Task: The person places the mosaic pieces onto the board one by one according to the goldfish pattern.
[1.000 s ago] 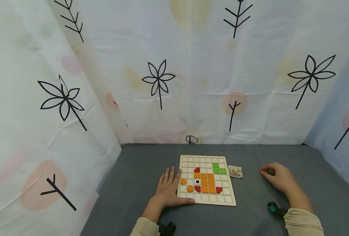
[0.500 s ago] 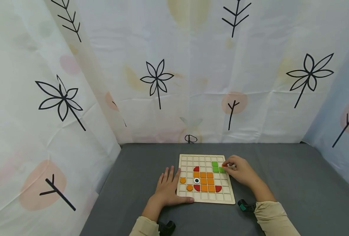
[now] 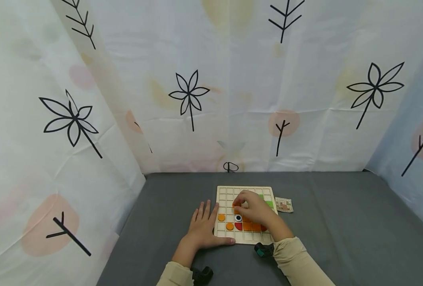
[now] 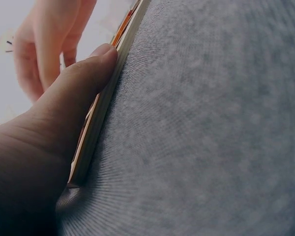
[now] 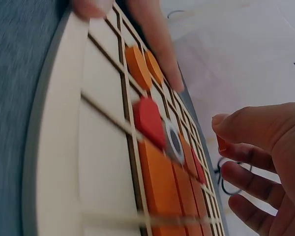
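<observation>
A pale wooden grid board (image 3: 245,237) lies on the grey table. My left hand (image 3: 202,229) rests at its left side, fingers spread, thumb (image 4: 101,56) on the near edge. Above the board's middle my right hand (image 3: 256,209) pinches a small orange piece (image 5: 221,143) between thumb and forefinger, held off the board in the right wrist view; its full shape is hidden. On the grid sit orange discs (image 3: 229,226), orange squares (image 3: 251,226), red rounded pieces (image 3: 238,226), a white eye piece (image 3: 238,218) and green squares (image 3: 270,204). The right hand hides some of them.
A small printed card (image 3: 284,205) lies against the board's right edge. Grey cloth (image 3: 340,222) covers the table. White patterned curtains (image 3: 233,99) stand behind and at both sides. Each wrist wears a black camera strap (image 3: 264,250).
My right hand has come leftward from the table at the right, past the card, to over the board's middle, carrying the orange piece. My left hand has stayed in place.
</observation>
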A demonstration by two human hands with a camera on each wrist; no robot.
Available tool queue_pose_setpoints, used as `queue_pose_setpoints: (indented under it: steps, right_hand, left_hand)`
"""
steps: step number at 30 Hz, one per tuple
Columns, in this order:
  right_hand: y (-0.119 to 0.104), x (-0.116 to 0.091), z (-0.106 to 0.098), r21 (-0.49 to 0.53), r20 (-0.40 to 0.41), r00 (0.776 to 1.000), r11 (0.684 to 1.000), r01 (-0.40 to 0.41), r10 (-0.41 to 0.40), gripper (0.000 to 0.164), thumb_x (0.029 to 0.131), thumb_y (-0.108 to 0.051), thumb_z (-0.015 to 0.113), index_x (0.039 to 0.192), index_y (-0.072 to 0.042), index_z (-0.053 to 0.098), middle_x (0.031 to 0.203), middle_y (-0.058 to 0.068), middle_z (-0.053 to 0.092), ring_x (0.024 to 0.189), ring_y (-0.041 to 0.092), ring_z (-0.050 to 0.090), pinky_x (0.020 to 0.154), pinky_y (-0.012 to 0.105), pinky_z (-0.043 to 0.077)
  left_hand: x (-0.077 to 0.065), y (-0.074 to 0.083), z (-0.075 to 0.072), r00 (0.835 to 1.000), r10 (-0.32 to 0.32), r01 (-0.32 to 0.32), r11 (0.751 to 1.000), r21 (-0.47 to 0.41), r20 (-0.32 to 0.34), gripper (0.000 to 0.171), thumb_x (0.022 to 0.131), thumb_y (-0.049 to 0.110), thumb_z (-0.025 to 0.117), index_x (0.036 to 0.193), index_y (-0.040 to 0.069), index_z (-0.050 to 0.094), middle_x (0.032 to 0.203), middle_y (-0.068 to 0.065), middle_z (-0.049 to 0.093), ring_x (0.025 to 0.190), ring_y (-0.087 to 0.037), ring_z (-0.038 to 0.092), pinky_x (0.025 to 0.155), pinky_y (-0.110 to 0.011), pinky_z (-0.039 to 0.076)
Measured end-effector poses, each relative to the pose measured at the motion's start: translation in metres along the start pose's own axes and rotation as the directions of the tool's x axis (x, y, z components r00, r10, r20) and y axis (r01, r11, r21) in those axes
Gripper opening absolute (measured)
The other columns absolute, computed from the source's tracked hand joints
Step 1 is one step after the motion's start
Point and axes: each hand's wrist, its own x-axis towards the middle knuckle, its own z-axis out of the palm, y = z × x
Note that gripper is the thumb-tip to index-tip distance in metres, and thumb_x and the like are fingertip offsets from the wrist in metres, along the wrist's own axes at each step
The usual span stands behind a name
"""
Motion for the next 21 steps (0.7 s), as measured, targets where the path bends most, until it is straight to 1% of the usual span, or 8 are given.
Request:
queue_pose_setpoints:
  steps: [4, 7, 11, 14, 18, 21]
  right_hand:
    - [-0.010, 0.010, 0.013, -0.006, 0.037, 0.999, 1.000, -0.018, 0.018, 0.006, 0.099, -0.011, 0.076, 0.103, -0.013, 0.080, 0.101, -0.001, 0.070, 0.086, 0.012, 0.061, 0.077, 0.033, 0.056]
    - [-0.015, 0.017, 0.021, -0.039, 0.050, 0.998, 0.999, -0.026, 0.028, 0.005, 0.099, -0.012, 0.077, 0.102, -0.012, 0.081, 0.100, 0.000, 0.071, 0.085, 0.014, 0.062, 0.077, 0.034, 0.056]
    - [-0.018, 0.025, 0.028, -0.072, 0.041, 0.999, 0.997, -0.028, 0.031, 0.005, 0.098, -0.011, 0.076, 0.101, -0.011, 0.081, 0.098, 0.001, 0.072, 0.089, 0.018, 0.065, 0.082, 0.039, 0.058]
    - [-0.019, 0.030, 0.031, -0.081, 0.030, 0.998, 0.996, -0.044, 0.047, 0.006, 0.098, -0.009, 0.076, 0.101, -0.011, 0.081, 0.099, 0.002, 0.072, 0.088, 0.018, 0.064, 0.082, 0.042, 0.057]
    - [-0.021, 0.034, 0.033, -0.097, 0.021, 0.997, 0.993, -0.068, 0.071, 0.005, 0.098, -0.010, 0.077, 0.101, -0.011, 0.081, 0.099, 0.003, 0.072, 0.084, 0.015, 0.061, 0.079, 0.040, 0.056]
    - [-0.020, 0.036, 0.034, -0.108, 0.012, 0.997, 0.992, -0.069, 0.071, 0.005, 0.097, -0.010, 0.077, 0.100, -0.011, 0.081, 0.098, 0.002, 0.072, 0.083, 0.014, 0.060, 0.077, 0.038, 0.055]
  left_hand:
    - [-0.003, 0.002, 0.000, 1.000, 0.001, -0.001, 1.000, -0.016, 0.009, 0.137, 0.072, 0.096, 0.065, 0.174, 0.023, 0.009, 0.180, -0.012, 0.001, 0.167, -0.039, -0.003, 0.134, -0.064, 0.007]
    - [-0.005, 0.003, 0.001, 1.000, 0.003, -0.003, 1.000, -0.016, 0.021, 0.137, 0.072, 0.097, 0.064, 0.174, 0.023, 0.009, 0.180, -0.013, 0.000, 0.167, -0.039, -0.003, 0.134, -0.064, 0.007]
    - [-0.006, 0.002, 0.000, 1.000, 0.005, -0.005, 1.000, -0.009, 0.023, 0.136, 0.073, 0.097, 0.063, 0.174, 0.023, 0.009, 0.180, -0.012, 0.000, 0.167, -0.039, -0.004, 0.134, -0.063, 0.006]
    - [-0.005, 0.001, -0.001, 1.000, 0.011, -0.011, 1.000, -0.010, 0.014, 0.136, 0.073, 0.097, 0.063, 0.174, 0.023, 0.010, 0.180, -0.012, 0.000, 0.167, -0.039, -0.003, 0.134, -0.064, 0.005]
    - [-0.004, -0.001, -0.002, 1.000, 0.025, -0.025, 1.000, -0.016, 0.005, 0.138, 0.071, 0.099, 0.061, 0.174, 0.022, 0.010, 0.180, -0.014, 0.001, 0.167, -0.040, -0.002, 0.133, -0.065, 0.005]
    - [-0.004, -0.001, -0.003, 0.999, 0.033, -0.033, 0.999, -0.018, 0.000, 0.138, 0.071, 0.099, 0.061, 0.174, 0.022, 0.010, 0.180, -0.015, 0.002, 0.167, -0.041, -0.002, 0.133, -0.065, 0.005]
